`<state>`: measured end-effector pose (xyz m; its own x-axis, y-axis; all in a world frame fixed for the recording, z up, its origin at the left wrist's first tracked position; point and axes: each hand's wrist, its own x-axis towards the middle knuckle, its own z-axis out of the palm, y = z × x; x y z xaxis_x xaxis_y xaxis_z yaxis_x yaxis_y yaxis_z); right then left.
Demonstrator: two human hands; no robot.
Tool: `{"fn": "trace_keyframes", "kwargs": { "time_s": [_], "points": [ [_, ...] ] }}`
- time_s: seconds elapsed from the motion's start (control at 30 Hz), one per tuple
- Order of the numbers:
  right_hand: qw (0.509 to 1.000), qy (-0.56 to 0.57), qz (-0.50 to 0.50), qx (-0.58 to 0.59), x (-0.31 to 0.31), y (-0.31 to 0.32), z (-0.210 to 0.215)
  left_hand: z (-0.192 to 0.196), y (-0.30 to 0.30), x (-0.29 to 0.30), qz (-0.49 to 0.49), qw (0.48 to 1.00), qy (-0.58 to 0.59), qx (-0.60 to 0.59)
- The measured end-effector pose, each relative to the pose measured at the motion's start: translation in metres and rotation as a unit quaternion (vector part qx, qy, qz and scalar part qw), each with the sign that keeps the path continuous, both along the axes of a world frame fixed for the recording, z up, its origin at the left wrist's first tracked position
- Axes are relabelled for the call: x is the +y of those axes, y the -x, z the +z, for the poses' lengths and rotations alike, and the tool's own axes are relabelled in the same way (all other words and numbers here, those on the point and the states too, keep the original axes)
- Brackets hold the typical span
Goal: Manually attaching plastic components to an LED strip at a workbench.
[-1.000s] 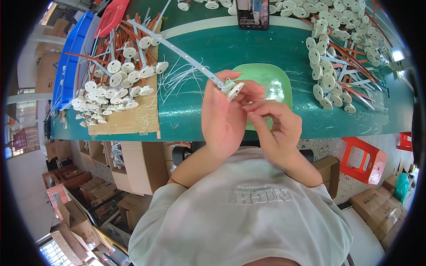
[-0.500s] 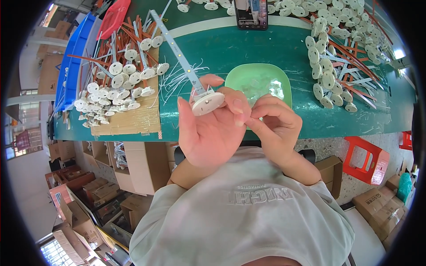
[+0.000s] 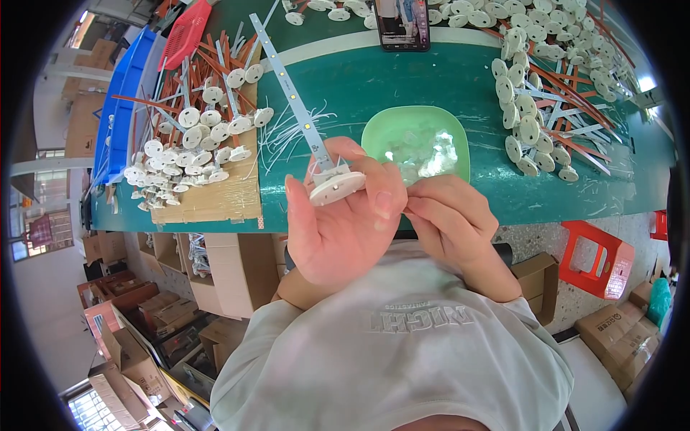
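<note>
At the desk's (image 3: 345, 86) left lie discs (image 3: 192, 136); then a strip (image 3: 291, 93) and its white disc (image 3: 338, 188), held between the left hand's (image 3: 343, 233) fingers; a green bowl (image 3: 379, 134); the right hand (image 3: 456, 219), fingertips pressed together, contents unclear; more discs (image 3: 529, 129).

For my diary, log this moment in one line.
left hand: holds light strip with white disc | right hand: fingertips pinched beside left hand | beyond: green dish

Compared with a second ago, the light strip (image 3: 290, 93) is held more steeply, its white disc (image 3: 339, 189) is shifted left and lower by the left hand (image 3: 343, 233), now turned palm up, and the right hand (image 3: 454, 221) is lowered slightly.
</note>
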<state>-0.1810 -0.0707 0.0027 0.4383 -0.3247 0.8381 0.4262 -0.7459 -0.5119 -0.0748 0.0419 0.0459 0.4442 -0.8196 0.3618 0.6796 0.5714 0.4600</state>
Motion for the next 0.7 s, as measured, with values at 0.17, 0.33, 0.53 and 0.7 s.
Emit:
{"fn": "trace_keyframes", "kwargs": {
  "time_s": [0.17, 0.33, 0.53, 0.7],
  "points": [
    [0.999, 0.045, -0.011, -0.022, -0.001, 0.0, -0.002, 0.0, 0.006, 0.003, -0.002, 1.0, -0.002, 0.022],
    [0.996, 0.078, -0.033, -0.028, 0.001, 0.005, 0.0, -0.001, 0.01, 0.004, 0.009, 1.0, -0.011, 0.013],
    [0.999, 0.02, -0.028, -0.005, 0.003, 0.01, 0.007, -0.011, 0.007, -0.001, 0.016, 0.998, 0.01, -0.055],
    [0.985, -0.167, -0.002, 0.039, 0.012, 0.015, 0.018, -0.022, 0.008, -0.008, 0.083, 0.994, -0.029, -0.06]
  ]
}}
